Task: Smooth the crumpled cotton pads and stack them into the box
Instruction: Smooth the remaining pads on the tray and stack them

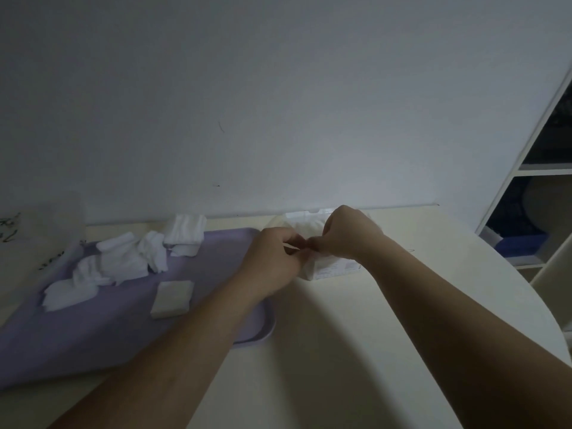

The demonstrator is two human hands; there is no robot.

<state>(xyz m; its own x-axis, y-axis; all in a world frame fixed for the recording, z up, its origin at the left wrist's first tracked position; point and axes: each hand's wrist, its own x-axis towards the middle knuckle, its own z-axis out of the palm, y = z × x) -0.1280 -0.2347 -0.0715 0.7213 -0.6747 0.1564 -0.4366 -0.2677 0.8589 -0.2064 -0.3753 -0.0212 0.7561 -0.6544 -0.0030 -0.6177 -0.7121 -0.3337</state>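
Several crumpled white cotton pads (123, 261) lie in a loose heap at the back left of a purple tray (93, 335). A flat squared stack of pads (172, 299) sits on the tray nearer to me. The pale box (332, 268) stands on the table just right of the tray, its lid (305, 213) tipped back against the wall and white pads (308, 228) showing inside. My left hand (272, 263) and right hand (351, 233) meet fingertip to fingertip over the box's front edge. Both pinch a small cotton pad that the fingers mostly hide.
The cream table (356, 351) runs up to a white wall and curves away at the right. A white shelf unit (532, 171) with a blue bin (520, 246) stands beyond that edge. A translucent container (46, 218) with dark markings sits at the far left.
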